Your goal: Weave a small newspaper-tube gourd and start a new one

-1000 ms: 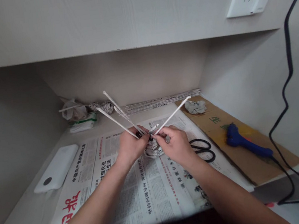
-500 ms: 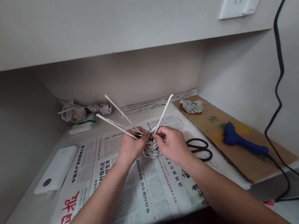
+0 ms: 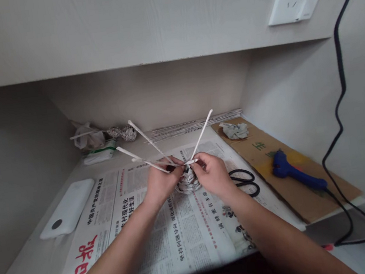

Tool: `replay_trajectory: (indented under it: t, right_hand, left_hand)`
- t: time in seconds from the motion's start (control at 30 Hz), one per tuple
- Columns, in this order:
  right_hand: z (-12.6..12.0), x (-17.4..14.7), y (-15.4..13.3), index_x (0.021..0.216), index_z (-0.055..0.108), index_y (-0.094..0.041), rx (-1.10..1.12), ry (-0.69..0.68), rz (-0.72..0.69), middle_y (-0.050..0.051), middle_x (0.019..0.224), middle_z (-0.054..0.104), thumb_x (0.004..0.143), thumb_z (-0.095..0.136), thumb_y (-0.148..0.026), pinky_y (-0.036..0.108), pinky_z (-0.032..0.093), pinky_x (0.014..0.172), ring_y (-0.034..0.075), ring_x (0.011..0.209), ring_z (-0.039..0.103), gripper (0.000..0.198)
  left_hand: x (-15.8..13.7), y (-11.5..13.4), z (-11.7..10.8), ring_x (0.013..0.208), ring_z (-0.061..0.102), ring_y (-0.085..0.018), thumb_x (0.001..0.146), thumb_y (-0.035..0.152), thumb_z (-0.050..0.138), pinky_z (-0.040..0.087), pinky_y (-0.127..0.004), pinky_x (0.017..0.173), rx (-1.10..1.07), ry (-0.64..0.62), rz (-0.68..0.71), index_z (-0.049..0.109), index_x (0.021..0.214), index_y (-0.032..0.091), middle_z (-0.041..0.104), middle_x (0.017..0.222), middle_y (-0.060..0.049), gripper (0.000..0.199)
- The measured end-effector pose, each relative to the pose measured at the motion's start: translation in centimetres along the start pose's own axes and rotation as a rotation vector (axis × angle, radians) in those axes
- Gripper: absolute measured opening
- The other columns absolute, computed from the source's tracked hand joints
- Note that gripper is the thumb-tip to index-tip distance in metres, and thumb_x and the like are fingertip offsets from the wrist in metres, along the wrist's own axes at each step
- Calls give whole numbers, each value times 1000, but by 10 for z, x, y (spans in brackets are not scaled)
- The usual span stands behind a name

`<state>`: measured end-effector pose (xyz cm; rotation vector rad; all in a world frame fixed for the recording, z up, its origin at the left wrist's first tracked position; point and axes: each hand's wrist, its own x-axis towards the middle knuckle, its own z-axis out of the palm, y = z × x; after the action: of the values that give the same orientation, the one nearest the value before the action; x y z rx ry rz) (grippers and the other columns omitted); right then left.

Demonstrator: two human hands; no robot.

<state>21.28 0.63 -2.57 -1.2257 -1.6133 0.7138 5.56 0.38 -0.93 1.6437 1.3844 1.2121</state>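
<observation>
Between my hands, low over the newspaper, is a small woven piece of rolled newspaper strips (image 3: 188, 183). Several paper sticks fan out from its top, one a white paper stick (image 3: 202, 133) leaning up to the right and another paper stick (image 3: 144, 136) leaning up to the left. My left hand (image 3: 163, 180) is closed on the woven piece's upper left, around the stick bases. My right hand (image 3: 212, 173) pinches a short flattened strip end (image 3: 191, 161) at its upper right. The fingertips partly hide the top of the weave.
Black-handled scissors (image 3: 246, 182) lie right of my right hand. A blue glue gun (image 3: 296, 175) rests on cardboard (image 3: 311, 207), its cord looping right, with crumpled paper (image 3: 234, 130) behind. More paper sticks (image 3: 197, 124) lie at the back; a white power bank (image 3: 68, 208) lies left.
My right fingers have shifted slightly right and uncover more of the weave, with a short strip end now showing at them. The sticks tilt a little lower.
</observation>
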Motion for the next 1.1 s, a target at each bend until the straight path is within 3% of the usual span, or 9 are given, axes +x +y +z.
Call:
replay_trajectory:
  t: [0.2, 0.3, 0.53, 0.77, 1.1]
  right_hand:
    - [-2, 7, 7, 73, 66, -18, 300, -89, 195, 2, 69, 69, 70, 70, -31, 25, 47, 59, 16, 64, 63, 14]
    - [-1, 7, 5, 73, 68, -18, 308, -66, 194, 2, 69, 69, 68, 72, -30, 24, 46, 59, 15, 64, 63, 14]
    - [0, 6, 5, 74, 68, -18, 269, -53, 182, 2, 69, 69, 70, 69, -32, 25, 47, 60, 15, 63, 62, 14]
    - [-3, 5, 3, 73, 66, -18, 303, -61, 206, 1, 64, 67, 72, 68, -31, 24, 47, 55, 14, 57, 60, 13]
    - [-6, 4, 1, 79, 71, -18, 226, -105, 125, 4, 76, 73, 77, 66, -34, 26, 50, 64, 17, 70, 66, 16]
  left_hand:
    - [-4, 8, -4, 71, 66, -15, 74, 14, 62, 49, -25, 69, 176, -48, 222, 71, 76, 18, 72, 76, -2, 10]
    - [-5, 10, -7, 70, 65, -15, 74, 12, 62, 49, -24, 68, 212, -67, 310, 70, 75, 18, 71, 75, -2, 10]
    - [-7, 4, -9, 77, 66, -16, 79, 14, 60, 50, -26, 74, 195, -78, 283, 70, 84, 20, 73, 83, -2, 13]
    - [-1, 5, -16, 80, 66, -15, 78, 8, 57, 50, -25, 77, 226, -230, 507, 70, 85, 19, 71, 85, -3, 18]
    - [-10, -8, -2, 73, 66, -14, 80, 18, 61, 49, -24, 71, 343, 16, 471, 70, 85, 21, 72, 80, -1, 11]
